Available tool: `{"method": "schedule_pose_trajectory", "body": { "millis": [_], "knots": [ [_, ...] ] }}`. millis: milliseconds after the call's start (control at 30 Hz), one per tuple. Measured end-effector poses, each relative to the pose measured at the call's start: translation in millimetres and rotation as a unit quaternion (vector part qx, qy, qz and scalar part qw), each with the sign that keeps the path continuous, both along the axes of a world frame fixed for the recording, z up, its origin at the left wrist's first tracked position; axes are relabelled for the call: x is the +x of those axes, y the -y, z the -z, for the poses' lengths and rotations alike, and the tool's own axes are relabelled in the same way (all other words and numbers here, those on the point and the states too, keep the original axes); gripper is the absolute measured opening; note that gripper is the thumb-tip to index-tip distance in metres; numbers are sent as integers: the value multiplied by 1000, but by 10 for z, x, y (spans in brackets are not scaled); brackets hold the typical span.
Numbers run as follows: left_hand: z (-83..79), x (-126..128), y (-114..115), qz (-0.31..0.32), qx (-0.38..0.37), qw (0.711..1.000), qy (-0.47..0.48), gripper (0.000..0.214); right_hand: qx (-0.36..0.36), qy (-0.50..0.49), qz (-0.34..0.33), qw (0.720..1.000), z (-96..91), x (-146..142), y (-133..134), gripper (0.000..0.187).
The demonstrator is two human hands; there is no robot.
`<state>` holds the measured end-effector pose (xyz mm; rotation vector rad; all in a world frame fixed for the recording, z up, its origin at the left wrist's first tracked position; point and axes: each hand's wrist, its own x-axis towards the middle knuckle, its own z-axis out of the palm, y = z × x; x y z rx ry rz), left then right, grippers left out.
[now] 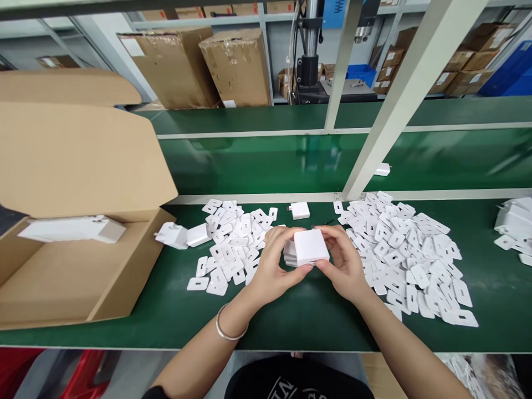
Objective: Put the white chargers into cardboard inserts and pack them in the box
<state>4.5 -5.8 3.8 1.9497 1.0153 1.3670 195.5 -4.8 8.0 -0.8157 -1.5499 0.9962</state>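
Green bench, white charger block between left hand, right hand

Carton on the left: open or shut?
Open: the cardboard carton has its flaps raised, and white parts lie inside.

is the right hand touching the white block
Touching. The head view shows the right hand with fingers pressed against the white block along its right edge.
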Motion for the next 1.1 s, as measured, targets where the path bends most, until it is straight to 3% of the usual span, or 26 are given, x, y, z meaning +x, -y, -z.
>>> {"method": "schedule_pose_trajectory", "body": {
  "millis": [100,200,600,700,867,1000,1100],
  "knots": [
    [-3,-3,5,35,-28,999,31,44,8,-10,-24,1000,9,14,-8,45],
    [-19,-18,8,43,-29,999,3,46,9,-10,-33,999,27,30,-23,45],
    [-26,-102,-96,24,21,999,-40,49,35,48,30,998,51,-22,-1,45],
    [-4,-155,-171,42,-14,998,-34,44,21,92,23,995,42,-29,-20,44],
    [44,-236,-293,126,-79,988,-29,39,-9,159,38,986,50,-60,-26,36],
    [61,-210,-282,169,-120,978,-26,53,-14,160,59,985,80,-49,-27,41],
    [24,-250,-250,172,-157,970,-66,63,-89,186,70,976,55,-12,-35,47]
  ]
}}
